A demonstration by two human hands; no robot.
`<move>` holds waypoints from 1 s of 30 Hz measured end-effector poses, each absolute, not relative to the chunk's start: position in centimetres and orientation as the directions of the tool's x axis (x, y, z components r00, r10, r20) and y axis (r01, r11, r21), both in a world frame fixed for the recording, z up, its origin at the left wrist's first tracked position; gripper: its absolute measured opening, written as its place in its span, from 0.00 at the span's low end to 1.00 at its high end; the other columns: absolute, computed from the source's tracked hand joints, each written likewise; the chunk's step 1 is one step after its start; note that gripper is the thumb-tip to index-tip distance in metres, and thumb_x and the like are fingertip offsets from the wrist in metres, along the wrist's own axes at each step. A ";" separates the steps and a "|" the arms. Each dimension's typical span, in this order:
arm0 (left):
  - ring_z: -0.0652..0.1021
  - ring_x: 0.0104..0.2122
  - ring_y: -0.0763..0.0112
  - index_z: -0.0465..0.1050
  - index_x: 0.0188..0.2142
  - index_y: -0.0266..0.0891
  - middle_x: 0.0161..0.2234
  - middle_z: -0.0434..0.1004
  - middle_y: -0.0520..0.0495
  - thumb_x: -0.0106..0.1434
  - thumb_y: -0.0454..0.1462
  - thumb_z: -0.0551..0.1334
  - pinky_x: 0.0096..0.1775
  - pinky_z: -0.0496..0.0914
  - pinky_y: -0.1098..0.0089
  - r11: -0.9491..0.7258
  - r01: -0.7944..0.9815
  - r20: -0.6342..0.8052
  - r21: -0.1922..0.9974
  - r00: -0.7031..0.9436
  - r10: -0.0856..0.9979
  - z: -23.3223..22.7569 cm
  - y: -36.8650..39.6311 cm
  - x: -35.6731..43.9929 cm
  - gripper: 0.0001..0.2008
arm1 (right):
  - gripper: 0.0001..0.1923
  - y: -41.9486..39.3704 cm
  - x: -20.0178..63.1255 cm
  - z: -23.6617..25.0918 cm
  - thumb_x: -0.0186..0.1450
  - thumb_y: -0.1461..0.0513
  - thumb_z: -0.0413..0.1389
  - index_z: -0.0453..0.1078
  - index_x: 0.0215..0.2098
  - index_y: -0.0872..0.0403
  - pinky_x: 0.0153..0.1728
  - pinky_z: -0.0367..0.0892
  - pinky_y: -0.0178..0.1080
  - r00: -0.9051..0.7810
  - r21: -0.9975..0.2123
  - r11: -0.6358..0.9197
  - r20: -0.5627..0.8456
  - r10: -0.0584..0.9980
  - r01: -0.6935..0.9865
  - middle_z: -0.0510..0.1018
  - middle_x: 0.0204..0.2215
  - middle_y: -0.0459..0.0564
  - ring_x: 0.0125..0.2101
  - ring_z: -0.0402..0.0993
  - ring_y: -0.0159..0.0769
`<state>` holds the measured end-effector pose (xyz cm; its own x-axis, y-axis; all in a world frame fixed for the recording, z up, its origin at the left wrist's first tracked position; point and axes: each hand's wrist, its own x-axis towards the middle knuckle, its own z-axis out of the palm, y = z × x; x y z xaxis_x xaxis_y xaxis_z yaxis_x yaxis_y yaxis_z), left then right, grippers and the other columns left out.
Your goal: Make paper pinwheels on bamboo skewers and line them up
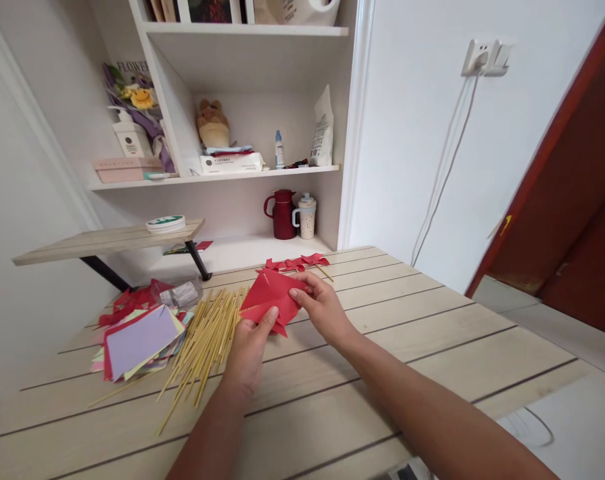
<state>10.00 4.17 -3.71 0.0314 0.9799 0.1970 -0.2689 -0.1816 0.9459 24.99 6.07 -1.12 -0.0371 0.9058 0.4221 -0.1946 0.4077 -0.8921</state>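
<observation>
A red sheet of paper (268, 293) with slits and creases is held between my two hands, just above the table. My left hand (250, 347) pinches its lower edge, with the thumb on top. At its right side my right hand (322, 303) grips the paper between thumb and fingers. Close by on the left lies a loose heap of thin yellow sticks (207, 340). Beyond the paper, several folded red paper pieces (307, 262) rest on the table with a stick or two.
Left of the sticks are a stack of coloured paper (140, 340), red scraps (130, 303) and a clear plastic packet (185, 293). A small raised shelf (107, 240) stands over the table (432, 340). A red jug (284, 217) and a cup (307, 219) stand at the back.
</observation>
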 end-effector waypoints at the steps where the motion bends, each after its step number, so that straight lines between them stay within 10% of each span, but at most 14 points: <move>1: 0.79 0.43 0.60 0.79 0.45 0.38 0.45 0.81 0.41 0.55 0.48 0.70 0.46 0.71 0.62 -0.173 -0.226 0.182 0.959 0.018 0.983 -3.9 4.2 10.1 0.21 | 0.13 6.1 25.0 -1.2 0.59 0.54 0.63 0.72 0.40 0.49 0.32 0.66 0.40 -0.033 -0.891 0.412 0.425 0.905 -0.189 0.77 0.29 0.45 0.28 0.71 0.36; 11: 0.80 0.44 0.57 0.81 0.41 0.39 0.42 0.83 0.43 0.52 0.44 0.72 0.48 0.71 0.61 -0.267 -0.099 0.231 0.959 -0.279 0.932 -4.1 4.6 10.3 0.18 | 0.29 5.4 24.9 -1.0 0.56 0.56 0.64 0.65 0.54 0.44 0.40 0.67 0.42 -0.100 -0.964 0.139 0.166 0.981 -0.228 0.75 0.47 0.49 0.42 0.73 0.39; 30: 0.80 0.48 0.56 0.79 0.43 0.34 0.46 0.82 0.37 0.53 0.43 0.72 0.53 0.70 0.57 -0.242 -0.322 0.181 0.915 -0.209 0.961 -4.5 4.7 10.6 0.21 | 0.13 5.4 24.1 -1.7 0.49 0.61 0.66 0.70 0.32 0.53 0.37 0.61 0.37 -0.203 -0.959 -0.047 0.012 0.979 -0.281 0.76 0.27 0.43 0.32 0.72 0.33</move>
<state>10.60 4.73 -4.54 -0.2085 0.9611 0.1809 -0.3223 -0.2422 0.9151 24.06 5.36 -1.66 -0.2034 0.9790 0.0117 -0.2811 -0.0469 -0.9585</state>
